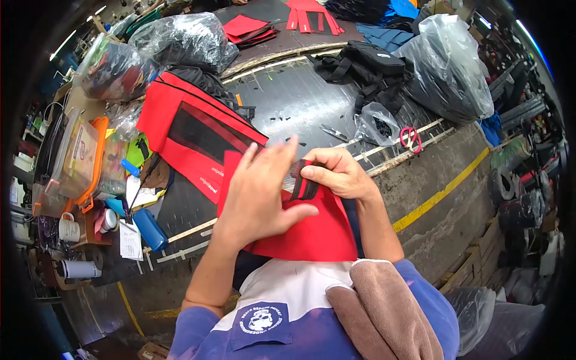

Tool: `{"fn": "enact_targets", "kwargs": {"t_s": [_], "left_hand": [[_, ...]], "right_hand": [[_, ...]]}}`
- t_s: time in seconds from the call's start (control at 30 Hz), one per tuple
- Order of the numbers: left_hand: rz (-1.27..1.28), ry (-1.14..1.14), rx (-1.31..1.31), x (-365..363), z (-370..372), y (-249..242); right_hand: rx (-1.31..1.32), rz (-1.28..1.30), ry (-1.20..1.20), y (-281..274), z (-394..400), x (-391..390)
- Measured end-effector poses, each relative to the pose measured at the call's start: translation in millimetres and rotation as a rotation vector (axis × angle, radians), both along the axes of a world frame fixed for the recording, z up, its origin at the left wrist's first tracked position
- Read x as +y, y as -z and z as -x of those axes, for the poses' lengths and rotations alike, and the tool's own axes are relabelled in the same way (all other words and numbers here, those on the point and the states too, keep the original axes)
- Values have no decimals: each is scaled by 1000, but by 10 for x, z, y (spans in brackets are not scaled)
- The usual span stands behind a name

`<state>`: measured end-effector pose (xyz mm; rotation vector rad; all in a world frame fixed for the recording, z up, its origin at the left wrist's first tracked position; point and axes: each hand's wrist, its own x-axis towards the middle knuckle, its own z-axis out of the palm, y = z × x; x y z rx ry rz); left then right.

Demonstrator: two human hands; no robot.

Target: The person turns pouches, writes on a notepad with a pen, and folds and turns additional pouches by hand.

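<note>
Below the right-hand grip (336, 173) hangs red fabric (318, 231).

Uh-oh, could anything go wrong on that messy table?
Maybe! The pink scissors lie right by the edge of the table, so a bump might knock them off. And the red cloth is pinched in the fingers of the right hand while the left hand is open, so it could slip.

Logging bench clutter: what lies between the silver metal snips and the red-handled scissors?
Between the snips and the scissors lies a small clear plastic bag holding black bits, as the head view shows.
</note>
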<state>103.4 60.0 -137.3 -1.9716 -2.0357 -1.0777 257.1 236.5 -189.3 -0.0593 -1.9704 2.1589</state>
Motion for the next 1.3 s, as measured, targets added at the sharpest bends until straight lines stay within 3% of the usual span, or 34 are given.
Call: {"fn": "enact_targets", "kwargs": {"t_s": [0.03, 0.07, 0.13, 0.17, 0.27, 0.3, 0.37, 0.4, 0.43, 0.5, 0.53, 0.63, 0.67, 0.77, 0.93, 1.03, 1.2, 1.3], "left_hand": [[172, 53, -50, 19, -5, 2], [170, 53, -45, 63, 31, 9], [340, -277, -260, 177, 127, 58], [340, -276, -262, 180, 167, 105], [131, -353, -528, 148, 337, 259], [133, -354, -531, 141, 339, 307], [266, -110, -874, 100, 305, 399], [334, 20, -1039, 74, 276, 437], [340, 24, -1038, 52, 193, 470], [415, 333, -1575, -2, -14, 535], [420, 336, -1572, -37, -26, 585], [396, 556, -1770, -145, 26, 742], [391, 553, -1768, -165, 34, 733], [305, 414, -1790, -242, 52, 685], [127, 397, -1841, -360, 258, 903], [-406, 7, -1643, -183, 110, 905], [-483, 36, -1288, -259, 156, 922], [-394, -21, -1163, -196, -29, 926]], "right_hand": [[4, -2, -2, -84, 2, -25], [45, -276, 187, -173, 1, -59], [120, -817, 571, -293, -17, -126], [118, -818, 571, -315, -91, -121], [-303, -845, 516, -345, -432, -5], [-306, -844, 514, -267, -420, 17], [-78, -482, 851, -12, -358, 90], [-81, -480, 854, 90, -325, 121], [0, -374, 890, 148, -250, 131], [166, -159, 958, 267, -134, 139], [167, -158, 964, 343, -115, 146], [131, 145, 628, 590, -30, 195], [133, 145, 623, 711, -39, 232], [106, 735, 269, 1014, -255, 287], [166, 763, 142, 791, -390, 153], [19, 759, 126, 723, -410, 366], [-188, 486, 295, 630, -443, 32], [-240, 200, 632, 637, -156, -251]]}}
